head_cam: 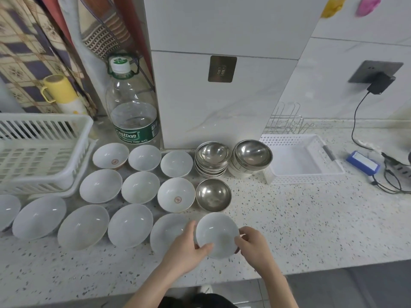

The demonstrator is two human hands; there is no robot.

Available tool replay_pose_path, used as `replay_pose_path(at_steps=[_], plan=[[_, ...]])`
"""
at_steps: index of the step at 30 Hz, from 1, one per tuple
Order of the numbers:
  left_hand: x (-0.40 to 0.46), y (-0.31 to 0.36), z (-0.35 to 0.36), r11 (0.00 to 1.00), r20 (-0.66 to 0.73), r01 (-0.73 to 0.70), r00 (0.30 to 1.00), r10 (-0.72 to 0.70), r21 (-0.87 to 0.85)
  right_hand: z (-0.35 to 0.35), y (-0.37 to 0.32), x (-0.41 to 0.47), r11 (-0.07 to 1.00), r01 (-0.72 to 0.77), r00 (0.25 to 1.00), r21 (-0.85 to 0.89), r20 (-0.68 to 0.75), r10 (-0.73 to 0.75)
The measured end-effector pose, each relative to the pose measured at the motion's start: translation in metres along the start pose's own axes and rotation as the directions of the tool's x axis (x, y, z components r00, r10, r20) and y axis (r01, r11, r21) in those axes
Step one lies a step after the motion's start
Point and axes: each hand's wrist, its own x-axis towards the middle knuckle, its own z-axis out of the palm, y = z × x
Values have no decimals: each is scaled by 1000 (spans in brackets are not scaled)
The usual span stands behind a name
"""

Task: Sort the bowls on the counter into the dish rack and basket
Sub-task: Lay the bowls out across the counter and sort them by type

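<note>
Both my hands hold one white ceramic bowl [216,234] near the counter's front edge. My left hand [189,247] grips its left rim with the thumb inside; my right hand [252,243] pinches its right rim. Several more white bowls [131,225] stand upright in rows to the left. A single steel bowl [213,195] sits just behind the held bowl, and two stacks of steel bowls [252,155] stand further back. The white dish rack [42,152] is at far left. The white perforated basket [298,158] is at back right.
A large water bottle [133,107] stands behind the bowls beside a white pillar. A yellow flask [62,94] sits behind the rack. A wire rack [287,121], a blue box [363,163] and black cables [391,178] lie at the right on the speckled counter [300,218].
</note>
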Motion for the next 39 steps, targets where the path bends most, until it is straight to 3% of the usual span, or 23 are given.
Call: replay_pose_path(at_steps=[4,17,30,39], plan=[[0,0,10,998,29,-27,999,29,-52,-5,2,10,999,18,999,-42,51,-16],[4,9,27,985,-48,80,996,-73,155,-8,15,32,985,47,980,-166,199,-13],[8,9,32,960,-101,130,989,-107,250,-15,12,41,980,111,953,-168,297,-57],[13,8,33,952,-93,186,981,-168,242,-18,12,41,993,55,948,-107,317,-19]])
